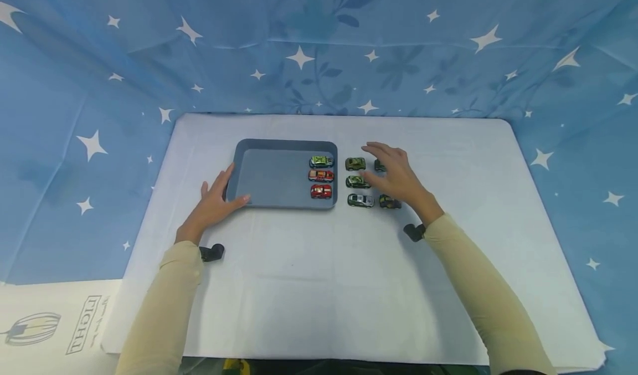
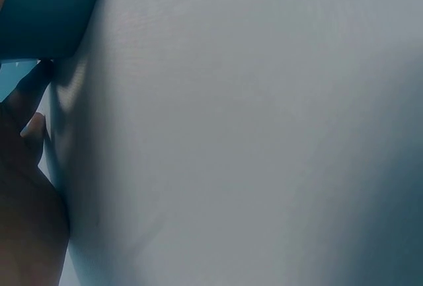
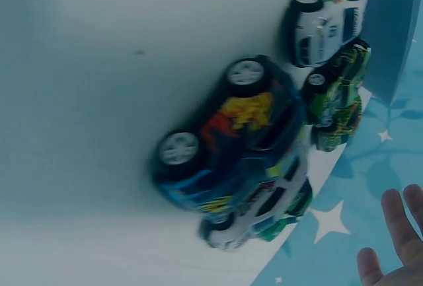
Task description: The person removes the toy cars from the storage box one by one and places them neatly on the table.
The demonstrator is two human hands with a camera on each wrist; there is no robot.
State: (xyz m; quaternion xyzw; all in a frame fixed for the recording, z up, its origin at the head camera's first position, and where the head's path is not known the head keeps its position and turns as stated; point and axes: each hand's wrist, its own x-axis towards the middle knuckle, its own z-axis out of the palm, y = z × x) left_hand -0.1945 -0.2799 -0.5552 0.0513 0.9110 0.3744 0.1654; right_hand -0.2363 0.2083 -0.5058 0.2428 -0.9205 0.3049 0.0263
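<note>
A grey-blue tray point(image 1: 274, 178) lies on the white table. My left hand point(image 1: 211, 205) touches its left end, thumb at the near-left corner and fingers extended along the side. Inside the tray, by its right wall, stand a green toy car point(image 1: 321, 162), an orange-red one point(image 1: 320, 176) and a red one point(image 1: 321, 191). My right hand point(image 1: 396, 176) hovers with spread fingers over several toy cars right of the tray, partly covering some. Among these are a silver car point(image 1: 360, 200), green cars point(image 1: 355, 164) and a dark flame-patterned car point(image 3: 244, 124), large in the right wrist view.
White cloth covers the tabletop point(image 1: 309, 286). Behind and beside it hangs a blue curtain point(image 1: 319, 26) with white stars. A printed cream sheet point(image 1: 55, 325) lies at the lower left. Small black devices point(image 1: 213, 252) sit at both wrists.
</note>
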